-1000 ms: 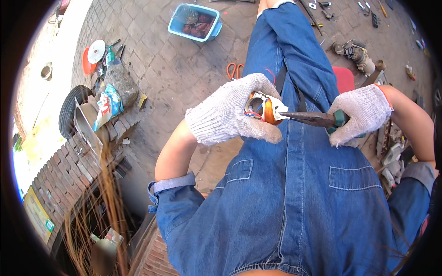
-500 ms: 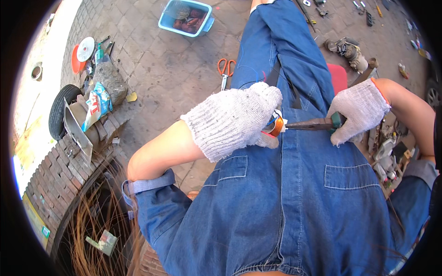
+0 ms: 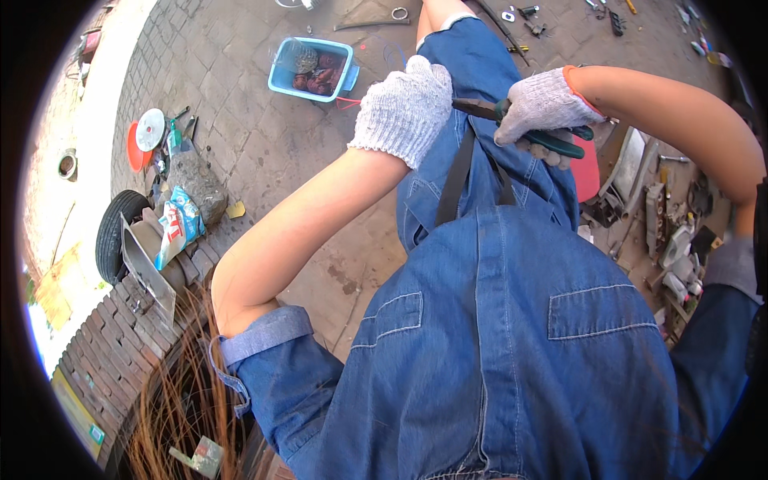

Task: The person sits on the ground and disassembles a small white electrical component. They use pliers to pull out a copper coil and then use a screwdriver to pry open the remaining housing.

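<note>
My left hand (image 3: 408,108), in a white knitted glove, is raised above my denim-covered legs with its fingers curled closed. What it grips is hidden behind the glove; half a second ago a small copper-wound coil showed there. A thin red wire (image 3: 347,102) and a blue wire (image 3: 394,50) stick out beside the glove. Gloved too, my right hand (image 3: 538,104) is wrapped round pliers with green handles (image 3: 558,145). Their dark jaws (image 3: 476,106) point left, with the tips close to the left glove; whether they touch the held part I cannot tell.
Beyond my left hand stands a light blue basin (image 3: 352,78) holding dark reddish pieces. At the left are a tyre (image 3: 112,232), a large stone (image 3: 196,186) and a brick edge (image 3: 104,344). Scrap metal (image 3: 656,216) litters the right, past a red seat (image 3: 586,172).
Both hands have moved forward, away from my belly to above my legs. The pliers now show more of their handles. The coil and the orange-handled scissors have gone out of sight.
</note>
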